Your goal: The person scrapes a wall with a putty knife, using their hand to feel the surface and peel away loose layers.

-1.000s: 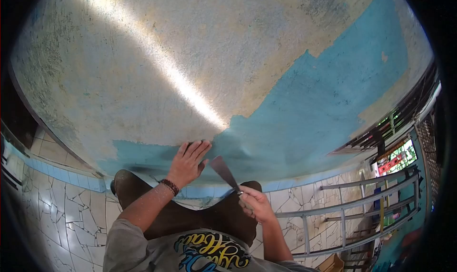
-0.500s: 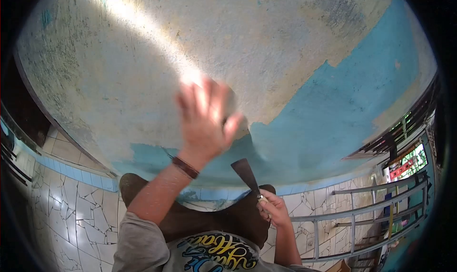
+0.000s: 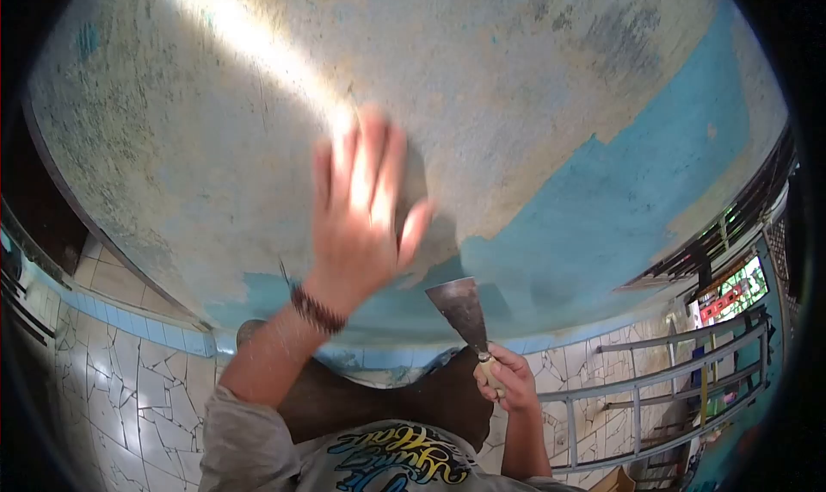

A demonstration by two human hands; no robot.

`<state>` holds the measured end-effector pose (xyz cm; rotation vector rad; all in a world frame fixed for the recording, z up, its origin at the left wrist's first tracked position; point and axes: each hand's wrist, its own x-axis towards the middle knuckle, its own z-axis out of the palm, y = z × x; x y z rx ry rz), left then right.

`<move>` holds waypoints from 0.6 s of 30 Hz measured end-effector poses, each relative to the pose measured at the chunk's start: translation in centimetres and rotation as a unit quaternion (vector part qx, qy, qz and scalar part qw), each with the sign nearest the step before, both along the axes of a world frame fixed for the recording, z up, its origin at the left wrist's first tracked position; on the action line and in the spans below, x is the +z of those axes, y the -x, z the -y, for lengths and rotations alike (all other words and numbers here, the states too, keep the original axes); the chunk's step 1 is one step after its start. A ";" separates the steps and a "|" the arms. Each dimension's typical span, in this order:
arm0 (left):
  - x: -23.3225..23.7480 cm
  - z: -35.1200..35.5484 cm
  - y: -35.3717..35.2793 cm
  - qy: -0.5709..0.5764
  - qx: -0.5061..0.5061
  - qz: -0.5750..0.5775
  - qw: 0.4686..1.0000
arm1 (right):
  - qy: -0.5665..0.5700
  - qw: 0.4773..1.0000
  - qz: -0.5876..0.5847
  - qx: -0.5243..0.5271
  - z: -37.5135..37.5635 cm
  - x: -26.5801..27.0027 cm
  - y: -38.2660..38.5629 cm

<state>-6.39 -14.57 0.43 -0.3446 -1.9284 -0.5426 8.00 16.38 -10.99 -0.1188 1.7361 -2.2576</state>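
My left hand (image 3: 357,204) lies against the wall (image 3: 258,148) with its fingers stretched upward, thumb apart, back of the hand facing me. A dark bracelet (image 3: 315,309) circles that wrist. Under and around the palm the surface is bare, mottled grey plaster. In my right hand (image 3: 508,377) is a putty knife (image 3: 462,311), gripped by its pale handle with the worn blade pointing up and left. The blade overlaps the lower band of blue paint (image 3: 594,208) in this view.
A grey metal ladder (image 3: 680,380) stretches along the right side. Cracked-pattern tiles (image 3: 146,389) cover the floor, with blue skirting tiles (image 3: 181,333) along the wall's foot. A dark doorway (image 3: 43,182) is at the left, a louvred window (image 3: 723,234) at the right.
My left hand has shifted slightly up and left on the wall, its fingers straighter. The putty knife has turned so its blade face shows more, and my right hand has moved slightly right and down.
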 end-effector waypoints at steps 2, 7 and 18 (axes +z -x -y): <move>-5.6 -0.3 -1.3 0.066 0.009 0.049 0.997 | 0.074 0.994 -0.072 0.032 2.3 2.0 0.9; -6.4 -0.2 -4.7 -0.123 -0.162 -0.016 0.979 | 0.093 0.974 -0.186 0.093 10.0 9.7 5.1; 2.0 1.2 -1.4 0.018 -0.062 -0.159 0.985 | 0.209 0.965 -0.123 0.102 16.5 11.3 7.6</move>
